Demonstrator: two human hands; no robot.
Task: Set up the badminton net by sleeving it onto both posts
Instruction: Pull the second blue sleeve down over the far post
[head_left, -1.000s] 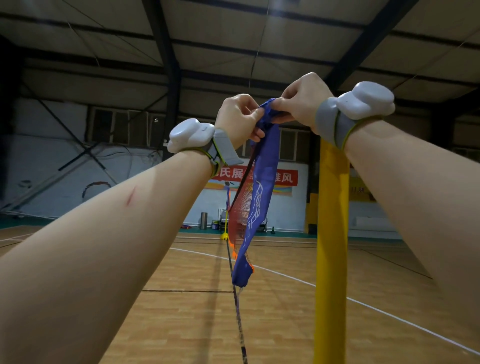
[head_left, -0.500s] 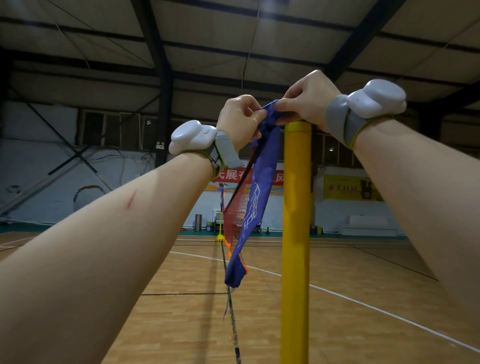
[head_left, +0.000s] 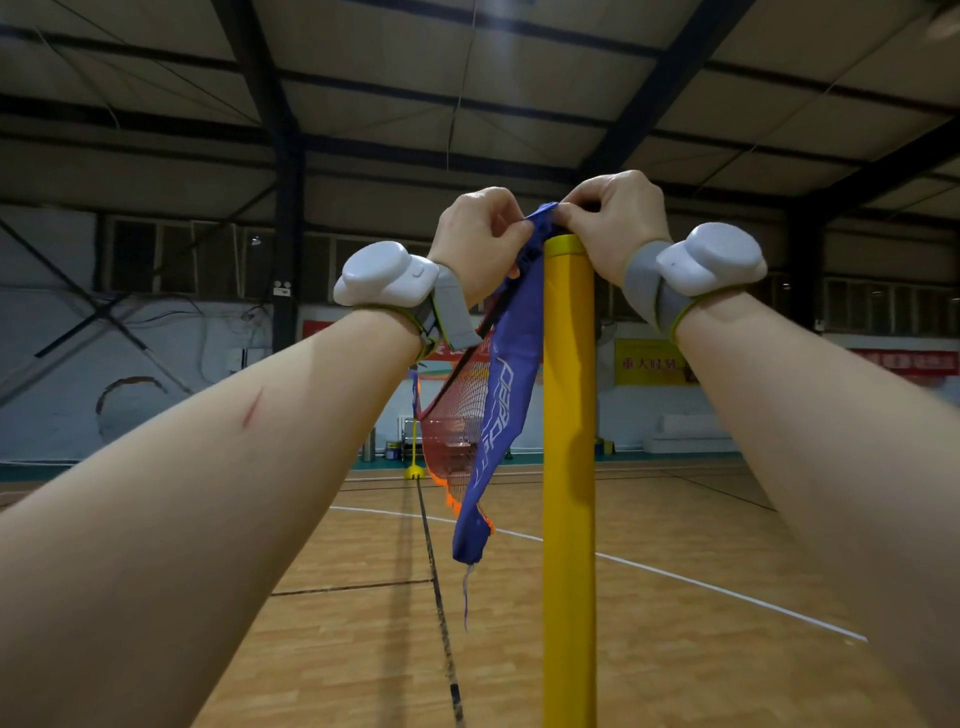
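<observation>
The left hand (head_left: 480, 239) and right hand (head_left: 615, 223) pinch the top end of the net's blue sleeve (head_left: 501, 410) at the cap of the upright yellow post (head_left: 569, 467), sleeve hanging alongside its left, right hand nearer the cap.

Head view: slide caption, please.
The left hand and right hand pinch the blue net sleeve at the top of the yellow post.

A smooth, rounded white pod (head_left: 387, 274) sits on the wrist behind the left hand (head_left: 480, 236), and a second pod (head_left: 709, 260) of the same make sits behind the right hand (head_left: 615, 223). Each rides a grey band (head_left: 456, 306) edged in yellow-green. The left forearm (head_left: 208, 493) bears a short reddish scratch (head_left: 253, 409).
</observation>
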